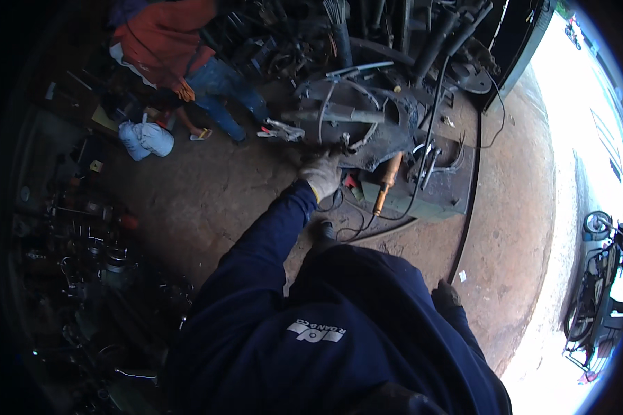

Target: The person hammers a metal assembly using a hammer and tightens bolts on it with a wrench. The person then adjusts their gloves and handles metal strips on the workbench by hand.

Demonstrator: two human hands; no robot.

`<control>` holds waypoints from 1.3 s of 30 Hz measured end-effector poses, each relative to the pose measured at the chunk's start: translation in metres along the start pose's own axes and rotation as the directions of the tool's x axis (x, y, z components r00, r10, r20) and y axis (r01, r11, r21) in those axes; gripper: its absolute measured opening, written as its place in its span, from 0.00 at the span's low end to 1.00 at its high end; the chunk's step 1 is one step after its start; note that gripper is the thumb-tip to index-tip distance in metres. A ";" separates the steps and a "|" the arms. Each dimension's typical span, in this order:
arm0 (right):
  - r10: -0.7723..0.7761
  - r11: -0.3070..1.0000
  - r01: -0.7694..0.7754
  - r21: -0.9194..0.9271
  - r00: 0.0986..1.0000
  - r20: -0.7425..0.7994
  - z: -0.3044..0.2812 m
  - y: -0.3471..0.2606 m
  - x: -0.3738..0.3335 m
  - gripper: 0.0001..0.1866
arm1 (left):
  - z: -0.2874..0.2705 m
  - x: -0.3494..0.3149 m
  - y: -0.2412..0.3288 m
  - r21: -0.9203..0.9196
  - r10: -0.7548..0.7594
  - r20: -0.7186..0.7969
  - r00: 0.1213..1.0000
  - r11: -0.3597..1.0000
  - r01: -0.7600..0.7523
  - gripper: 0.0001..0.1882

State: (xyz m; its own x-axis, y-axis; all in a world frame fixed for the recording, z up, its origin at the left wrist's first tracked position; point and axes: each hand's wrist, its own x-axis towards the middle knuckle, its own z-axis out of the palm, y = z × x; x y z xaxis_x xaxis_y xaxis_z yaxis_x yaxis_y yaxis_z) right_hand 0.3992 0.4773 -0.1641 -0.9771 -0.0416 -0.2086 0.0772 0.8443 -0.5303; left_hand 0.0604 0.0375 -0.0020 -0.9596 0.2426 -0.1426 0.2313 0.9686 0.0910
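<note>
My left hand (322, 173), in a pale work glove, reaches to the near edge of a dark metal workpiece (387, 149) on a low bench. Its fingers look bent around something at that edge, which I cannot make out. Curved and straight steel pieces lie across the workpiece. Locking pliers (282, 130) sit at its left side. An orange corded power tool (389, 181) leans at a slant against the bench front, right of this hand. Lower on the right is my right hand (446, 294), at the end of a long dark line; whether it grips anything is unclear.
Another person in a red top (163, 45) bends over at the upper left, beside a pale sack (147, 138). Metal parts (97, 242) clutter the left side. Cables loop around the green-grey bench box (429, 200). A motorcycle (595, 297) stands outside at the right.
</note>
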 end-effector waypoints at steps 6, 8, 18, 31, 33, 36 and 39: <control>0.408 0.437 -0.426 0.792 0.879 0.248 0.029 -0.014 0.024 0.15 | 0.002 -0.019 -0.028 -0.378 0.146 -0.405 0.903 0.872 -0.310 0.24; 0.316 0.847 -0.340 0.408 0.940 0.126 0.029 -0.037 0.021 0.13 | 0.016 -0.034 -0.049 -0.472 0.100 -0.493 0.864 0.804 -0.362 0.18; 0.324 0.941 -0.335 0.038 0.931 0.169 0.085 -0.101 0.043 0.19 | 0.000 0.003 -0.196 -0.525 -0.069 -0.432 0.899 0.830 -0.188 0.13; 0.721 -0.027 -0.607 0.795 0.539 0.436 0.059 -0.256 0.149 0.21 | -0.012 0.068 -0.195 0.019 0.627 -0.278 0.728 0.761 -0.648 0.33; 0.719 -0.064 -0.616 0.785 0.517 0.465 0.066 -0.261 0.144 0.19 | 0.004 0.073 -0.199 -0.116 0.520 -0.160 0.839 0.834 -0.539 0.31; 0.761 -0.128 -0.678 0.724 0.401 0.510 0.069 -0.284 0.134 0.16 | -0.011 0.073 -0.197 -0.022 0.486 -0.001 0.874 0.874 -0.486 0.28; 0.732 0.041 -0.740 0.671 0.479 0.483 0.077 -0.278 0.115 0.17 | -0.030 0.072 -0.194 0.052 0.494 0.090 0.865 0.865 -0.500 0.28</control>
State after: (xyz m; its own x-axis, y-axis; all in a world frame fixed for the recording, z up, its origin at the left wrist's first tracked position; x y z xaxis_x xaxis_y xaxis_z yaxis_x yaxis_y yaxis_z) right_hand 0.2807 0.1962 -0.1039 -0.3160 0.3401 -0.8857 0.8593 -0.2932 -0.4192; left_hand -0.0587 -0.1341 -0.0007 -0.7010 0.6934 -0.1665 0.6879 0.7191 0.0983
